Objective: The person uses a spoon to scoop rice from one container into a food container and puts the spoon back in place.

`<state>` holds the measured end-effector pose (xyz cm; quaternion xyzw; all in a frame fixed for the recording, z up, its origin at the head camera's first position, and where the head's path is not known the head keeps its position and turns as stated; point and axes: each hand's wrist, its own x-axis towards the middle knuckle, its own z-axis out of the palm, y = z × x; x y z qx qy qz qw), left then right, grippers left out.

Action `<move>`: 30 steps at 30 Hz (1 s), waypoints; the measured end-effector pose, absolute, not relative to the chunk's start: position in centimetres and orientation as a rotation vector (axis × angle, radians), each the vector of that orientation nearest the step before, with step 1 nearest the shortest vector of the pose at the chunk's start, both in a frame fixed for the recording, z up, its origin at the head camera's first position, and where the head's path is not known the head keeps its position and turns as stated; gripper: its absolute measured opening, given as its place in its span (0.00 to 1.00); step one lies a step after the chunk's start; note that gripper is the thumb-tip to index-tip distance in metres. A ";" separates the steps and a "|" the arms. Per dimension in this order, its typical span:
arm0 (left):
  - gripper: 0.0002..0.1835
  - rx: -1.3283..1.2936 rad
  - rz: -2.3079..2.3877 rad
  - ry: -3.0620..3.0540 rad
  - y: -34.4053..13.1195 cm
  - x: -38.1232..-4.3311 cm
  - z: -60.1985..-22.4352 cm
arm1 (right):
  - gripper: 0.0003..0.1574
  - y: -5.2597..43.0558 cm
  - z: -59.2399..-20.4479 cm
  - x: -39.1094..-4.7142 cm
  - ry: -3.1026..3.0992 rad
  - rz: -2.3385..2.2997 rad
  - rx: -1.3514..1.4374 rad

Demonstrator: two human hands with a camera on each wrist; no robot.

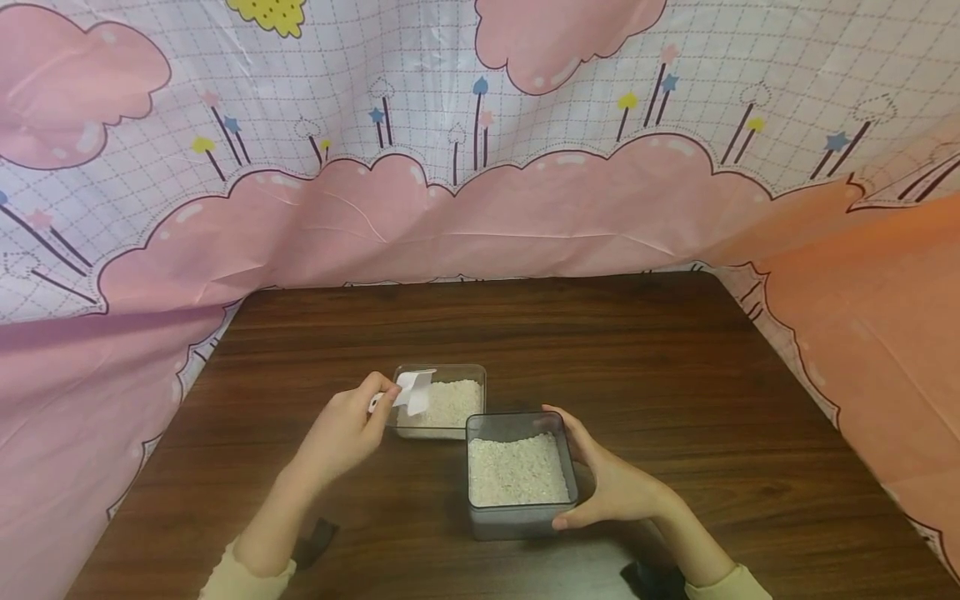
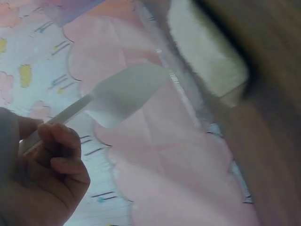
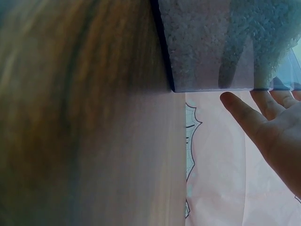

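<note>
Hanging behind everything and down both sides, a printed cloth (image 1: 465, 225) shows pink clouds (image 1: 566, 33) on a white checked ground; below it spreads a dark brown wooden table (image 1: 337, 333), its far corners rounded. Upright on the table, toward the near side, stands a deep grey see-through box (image 1: 517, 525), with white rice (image 1: 517, 472) lying below its rim; beyond it and to its left sits a clear box (image 1: 461, 372), which also holds rice – whether the two boxes touch I cannot tell, since the grey rim overlaps the other's near corner in the head view. The right hand (image 1: 611, 483) clasps the grey box from its right side, thumb at the near face and fingers toward the far one (the right wrist view shows the fingertips behind the see-through wall); the left hand (image 1: 345, 425) grasps a white scoop (image 1: 417, 392) by its handle, fingers curled round it; pale sleeves (image 1: 243, 575) end short of both wrists. Smallest is the scoop itself – in the head view its broad blade lies over the left part of the clear box, pointing right; whether it touches the rice cannot be told.
</note>
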<state>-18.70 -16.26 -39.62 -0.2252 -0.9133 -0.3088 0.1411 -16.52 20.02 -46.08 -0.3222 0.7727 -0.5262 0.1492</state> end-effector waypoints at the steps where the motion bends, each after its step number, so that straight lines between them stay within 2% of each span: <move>1: 0.04 -0.683 -0.832 -2.614 -16.1 -18.5 -39.4 | 0.78 20.0 -46.1 -16.5 2.221 -1.512 -0.928; 5: 0.01 -0.762 -0.720 -2.505 -15.6 -17.8 -38.5 | 0.78 20.0 -46.1 -16.5 2.236 -1.503 -0.954; 11: 0.04 -0.782 -0.895 -2.422 -14.9 -16.3 -37.0 | 0.78 19.9 -46.1 -16.6 2.241 -1.498 -0.967; 16: 0.02 -0.860 -0.956 -2.332 -14.5 -15.5 -36.2 | 0.79 20.0 -46.1 -16.6 2.238 -1.497 -0.967; 26: 0.19 -1.104 -0.865 -2.177 -12.8 -15.2 -35.0 | 0.79 20.0 -46.3 -16.7 2.230 -1.495 -1.004; 30: 0.20 -1.175 -0.854 -2.183 -12.1 -15.4 -35.1 | 0.78 20.0 -46.2 -16.7 2.244 -1.492 -0.985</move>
